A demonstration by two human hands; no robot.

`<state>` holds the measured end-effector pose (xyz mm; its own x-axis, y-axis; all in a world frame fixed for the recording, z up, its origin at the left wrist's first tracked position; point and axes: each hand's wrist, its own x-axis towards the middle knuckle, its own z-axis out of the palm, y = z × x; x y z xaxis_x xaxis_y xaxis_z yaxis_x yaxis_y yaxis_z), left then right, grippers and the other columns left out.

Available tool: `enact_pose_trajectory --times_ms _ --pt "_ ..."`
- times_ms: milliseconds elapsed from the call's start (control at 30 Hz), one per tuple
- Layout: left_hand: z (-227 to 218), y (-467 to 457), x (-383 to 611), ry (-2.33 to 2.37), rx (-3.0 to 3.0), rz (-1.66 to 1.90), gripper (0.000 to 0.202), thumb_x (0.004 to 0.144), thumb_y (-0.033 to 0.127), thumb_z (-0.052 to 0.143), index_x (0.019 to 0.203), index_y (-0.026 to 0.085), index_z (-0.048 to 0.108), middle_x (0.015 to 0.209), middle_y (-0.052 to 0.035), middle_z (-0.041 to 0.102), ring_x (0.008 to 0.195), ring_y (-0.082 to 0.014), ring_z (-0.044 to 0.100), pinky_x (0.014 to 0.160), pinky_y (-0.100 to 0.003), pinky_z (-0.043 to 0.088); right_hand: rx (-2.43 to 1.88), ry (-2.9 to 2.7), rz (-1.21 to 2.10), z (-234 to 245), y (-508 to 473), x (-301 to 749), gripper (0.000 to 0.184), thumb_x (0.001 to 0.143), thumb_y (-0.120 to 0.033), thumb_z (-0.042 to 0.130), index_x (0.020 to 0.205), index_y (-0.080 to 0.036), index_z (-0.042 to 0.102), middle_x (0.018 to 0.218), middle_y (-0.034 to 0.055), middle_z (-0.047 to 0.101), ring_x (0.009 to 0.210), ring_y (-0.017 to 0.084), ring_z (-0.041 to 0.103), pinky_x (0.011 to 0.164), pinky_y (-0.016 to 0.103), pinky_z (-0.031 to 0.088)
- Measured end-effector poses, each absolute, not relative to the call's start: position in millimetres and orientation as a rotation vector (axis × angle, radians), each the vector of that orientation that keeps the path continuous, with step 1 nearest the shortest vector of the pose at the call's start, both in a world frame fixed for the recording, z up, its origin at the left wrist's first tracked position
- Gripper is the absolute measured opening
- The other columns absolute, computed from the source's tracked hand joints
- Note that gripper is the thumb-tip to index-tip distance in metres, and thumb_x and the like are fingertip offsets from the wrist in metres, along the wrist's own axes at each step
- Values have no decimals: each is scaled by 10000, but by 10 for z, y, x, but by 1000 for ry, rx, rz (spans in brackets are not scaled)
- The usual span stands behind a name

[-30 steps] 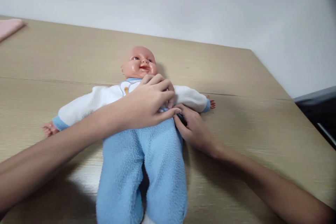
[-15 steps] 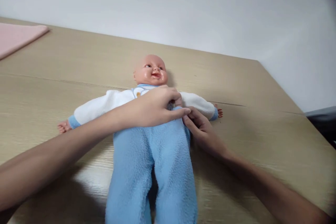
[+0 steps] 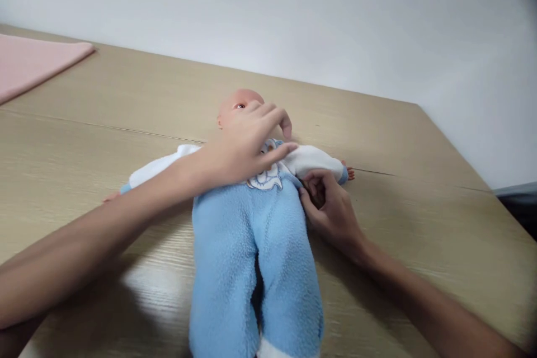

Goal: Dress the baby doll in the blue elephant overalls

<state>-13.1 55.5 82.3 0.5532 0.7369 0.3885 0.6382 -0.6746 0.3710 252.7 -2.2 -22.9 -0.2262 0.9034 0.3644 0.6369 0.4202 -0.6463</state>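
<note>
A baby doll (image 3: 229, 106) lies on its back with its arms spread, dressed in a fleece romper (image 3: 251, 224) with light blue legs and white sleeves. An embroidered patch partly shows on its chest. Above the chest and chin hovers my left hand (image 3: 247, 140), thumb and curved fingers apart with nothing between them; it covers most of the doll's face. At the doll's side, below the white sleeve on the right, my right hand (image 3: 333, 204) has curled fingers and thumb pinched on the romper's blue edge.
The doll rests on a light wood-grain table (image 3: 146, 95) with a seam running across it. A folded pink cloth (image 3: 37, 64) lies at the back left. Behind the table stands a pale wall (image 3: 268, 11); a dark object (image 3: 520, 201) is beyond the right edge.
My left hand has let go of the romper near my right hand and lifted toward the doll's face, uncovering the chest patch. My right hand stays at the doll's side.
</note>
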Motion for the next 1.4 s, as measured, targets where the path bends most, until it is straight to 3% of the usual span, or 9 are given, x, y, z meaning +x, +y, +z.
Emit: enact_pose_trajectory --times_ms 233,367,467,667,800,967,1100,1233,1400 --pt "943 606 -258 1201 2494 861 129 1129 334 560 1120 245 653 1187 -98 770 1194 -286 695 1121 -465 536 -1182 -1515 437 -226 -28 2538 162 1045 -282 686 1029 -282 525 810 -44 453 676 172 424 622 328 376" --pt "892 567 166 1118 2706 719 216 1160 366 591 1244 186 677 1324 -141 754 1273 -324 666 1137 -472 495 -1068 -1334 391 -238 -2 2532 207 1013 -272 714 1023 -300 508 816 -48 406 707 191 420 877 410 528" --pt "876 557 632 1113 2849 324 411 1124 385 683 1385 67 657 1465 -243 702 1379 -403 631 1071 -491 522 -1026 -1289 427 -247 -12 2543 208 998 -275 734 1013 -294 528 858 -34 466 756 195 468 1028 485 531" --pt "751 677 1179 1088 2800 -86 376 1144 174 565 1468 9 662 1492 -279 730 1372 -402 701 1071 -485 522 -1002 -1304 452 -290 -34 2612 196 1012 -299 751 1016 -287 555 870 -29 495 759 190 474 853 415 493" --pt "606 743 1178 1049 2821 15 330 1136 190 598 1389 13 714 1436 -274 740 1345 -402 709 1037 -489 560 -977 -1313 455 -275 -44 2601 205 1013 -264 756 1008 -273 552 886 -24 502 748 176 466 777 385 421" --pt "617 787 1095 1071 2800 357 326 1145 273 660 1408 81 663 1446 -226 704 1300 -376 687 927 -464 583 -725 -1589 397 -227 -157 2576 224 1002 -88 668 1065 -283 576 801 -33 510 668 168 485 631 351 408" --pt "778 792 981 961 2729 570 359 1137 344 740 1398 133 612 1423 -162 723 1290 -333 678 1015 -440 566 -543 -1892 400 -171 -216 2587 313 892 -9 682 1032 -271 583 756 -55 559 569 126 511 528 292 419" --pt "898 779 808 778 2652 775 327 1136 372 759 1347 170 613 1335 -106 763 1246 -299 689 1042 -411 552 -582 -1891 385 -134 -182 2553 373 902 24 673 1109 -272 576 749 -67 524 569 125 523 519 272 417" --pt "975 770 656 641 2482 1105 406 1030 417 904 1261 183 665 1141 -25 765 1063 -248 706 927 -371 552 -810 -1658 455 -211 -120 2513 264 1022 -52 671 1116 -271 559 882 -39 523 661 119 485 586 283 408"
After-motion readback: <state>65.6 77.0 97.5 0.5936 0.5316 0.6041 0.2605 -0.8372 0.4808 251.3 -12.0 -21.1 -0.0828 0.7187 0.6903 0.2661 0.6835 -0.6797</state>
